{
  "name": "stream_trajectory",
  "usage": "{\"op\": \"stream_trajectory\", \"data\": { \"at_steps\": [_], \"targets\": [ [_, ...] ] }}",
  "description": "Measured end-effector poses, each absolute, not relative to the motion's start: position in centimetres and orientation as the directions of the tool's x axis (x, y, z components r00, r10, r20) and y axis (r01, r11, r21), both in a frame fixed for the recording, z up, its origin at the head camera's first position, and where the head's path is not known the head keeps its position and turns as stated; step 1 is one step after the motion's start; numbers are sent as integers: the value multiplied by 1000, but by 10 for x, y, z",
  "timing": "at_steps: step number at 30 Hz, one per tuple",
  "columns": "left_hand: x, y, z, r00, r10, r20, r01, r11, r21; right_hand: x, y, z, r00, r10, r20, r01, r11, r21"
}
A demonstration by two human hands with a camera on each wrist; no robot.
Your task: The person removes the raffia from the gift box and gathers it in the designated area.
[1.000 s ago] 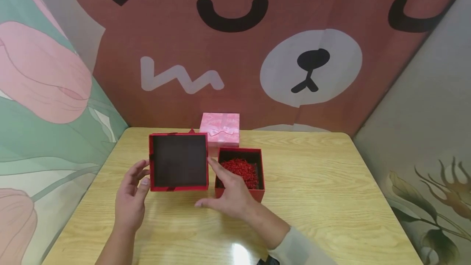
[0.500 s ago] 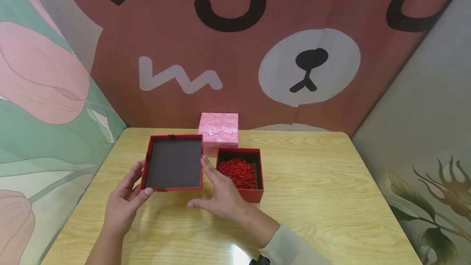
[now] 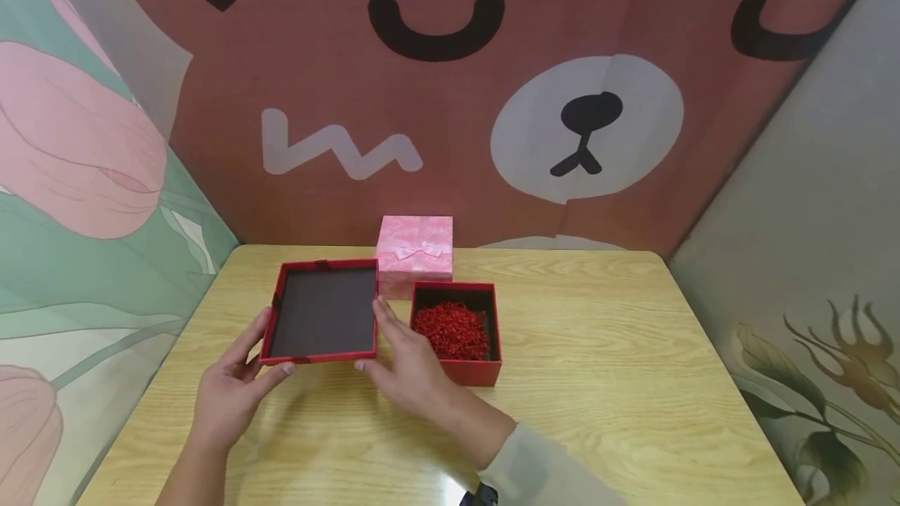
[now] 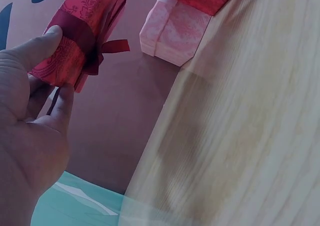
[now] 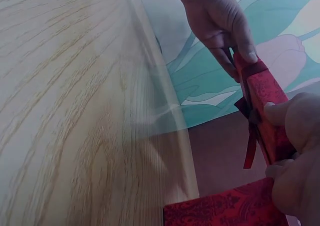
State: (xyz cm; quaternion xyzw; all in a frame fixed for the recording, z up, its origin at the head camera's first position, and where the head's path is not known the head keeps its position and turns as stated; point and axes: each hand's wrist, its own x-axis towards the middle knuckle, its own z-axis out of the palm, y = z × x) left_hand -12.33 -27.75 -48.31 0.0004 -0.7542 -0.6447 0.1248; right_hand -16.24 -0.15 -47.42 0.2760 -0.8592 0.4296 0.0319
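Note:
A red box lid [image 3: 326,311] is held above the table, its dark inside facing up toward me. My left hand [image 3: 225,397] grips the lid's near left corner. My right hand [image 3: 415,369] holds its right side. In the right wrist view, the right thumb [image 5: 277,111] presses the patterned lid wall. A dark red ribbon [image 4: 75,29] and its bow show on the lid's outside in the left wrist view. Just right of the lid stands the uncovered red gift box [image 3: 471,373], with red shredded paper [image 3: 453,330] inside.
A pink gift box [image 3: 418,248] with a bow stands behind the red one, close to the bear-printed wall [image 3: 450,139]. Wood-patterned tabletop [image 3: 598,381] extends to the right and in front. Printed side walls flank the table.
The lid has tilted back flatter and shifted slightly left. My left hand has moved a little left and down; the right hand has followed left, its thumb coming nearer the lid.

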Motion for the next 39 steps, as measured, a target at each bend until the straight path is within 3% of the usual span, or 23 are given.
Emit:
{"op": "stream_trajectory", "data": {
  "at_steps": [23, 34, 39],
  "targets": [
    [-136, -304, -493, -991, -122, 49, 39, 88, 995, -172, -44, -477, -877, -432, 210, -437, 536, -722],
    [-150, -314, -502, -996, -88, -3, -28, 287, 957, -182, -61, -501, -914, -385, 132, -348, 573, -742],
    [-160, -315, -509, -995, -90, -42, -68, 307, 949, -188, -66, -510, -930, -353, 102, -306, 589, -748]
  ]
}}
